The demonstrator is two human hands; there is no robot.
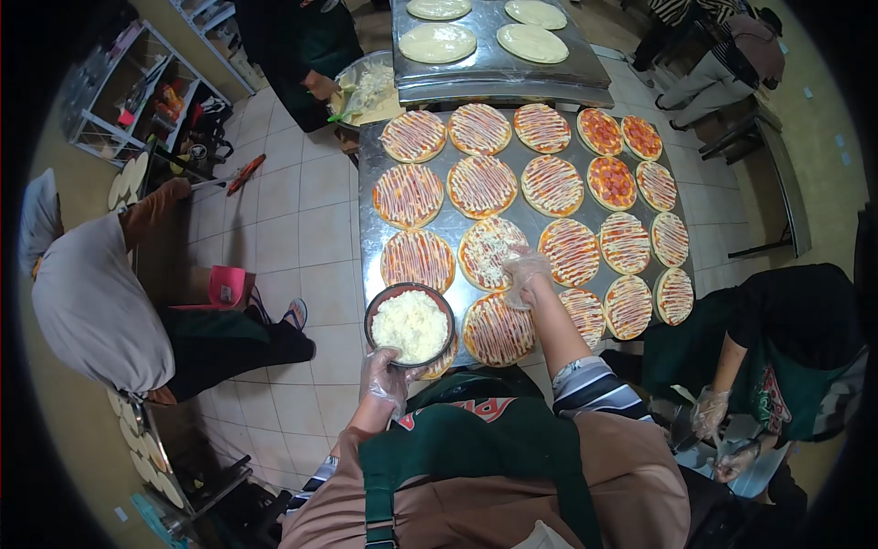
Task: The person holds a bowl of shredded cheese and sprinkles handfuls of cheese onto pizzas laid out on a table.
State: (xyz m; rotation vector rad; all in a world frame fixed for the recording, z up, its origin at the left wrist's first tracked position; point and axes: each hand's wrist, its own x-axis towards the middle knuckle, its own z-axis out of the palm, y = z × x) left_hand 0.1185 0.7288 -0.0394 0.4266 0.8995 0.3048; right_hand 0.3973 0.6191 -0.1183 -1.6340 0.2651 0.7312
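Observation:
My left hand [384,380], in a clear plastic glove, grips the rim of a dark round bowl [369,327]. White grated cheese [411,326] fills the bowl, which is held over the near left corner of the table. My right hand [528,274], also gloved, is at the right edge of a pizza [489,249] with grated cheese scattered over its sauce stripes. Its fingers look spread; whether a few shreds cling to them is too small to tell. Nearest below that hand lies a striped pizza [498,331] without white shreds on top.
Several striped pizzas and three pepperoni-like ones [611,181] cover the metal table [366,192]. Plain dough rounds [437,43] lie on stacked trays [512,90] at the far end. Co-workers stand at left [101,302], right [786,357] and far left, beside a basin [366,87].

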